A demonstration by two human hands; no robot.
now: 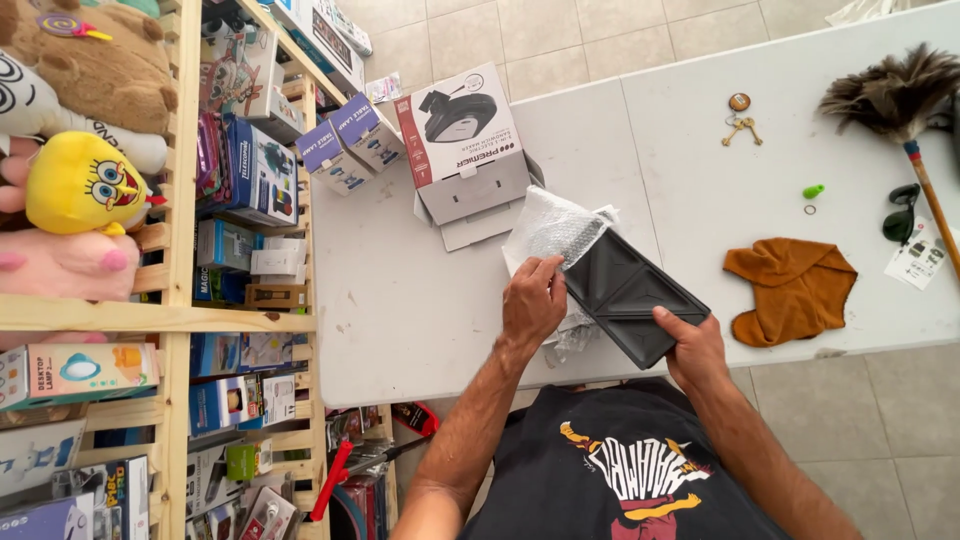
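Over a white table (420, 300), the left hand (532, 302) pinches bubble wrap (550, 228) against a dark grey sandwich plate (630, 295) while the right hand (692, 350) grips the plate's near corner, beside an open appliance box (465, 140).

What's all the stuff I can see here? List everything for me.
Grill plate: one, dark grey, table's front edge, held.
Bubble wrap: one, clear, under the plate.
Open box: one, white and red, table's far left.
Small boxes: two, blue-white, beside it.
Keys: one bunch, brass, table centre.
Cloth: one, brown, right.
Feather duster: one, far right.
Sunglasses: one, dark.
Plush toys: several, shelf.
Left hand: on wrap.
Right hand: gripping plate.
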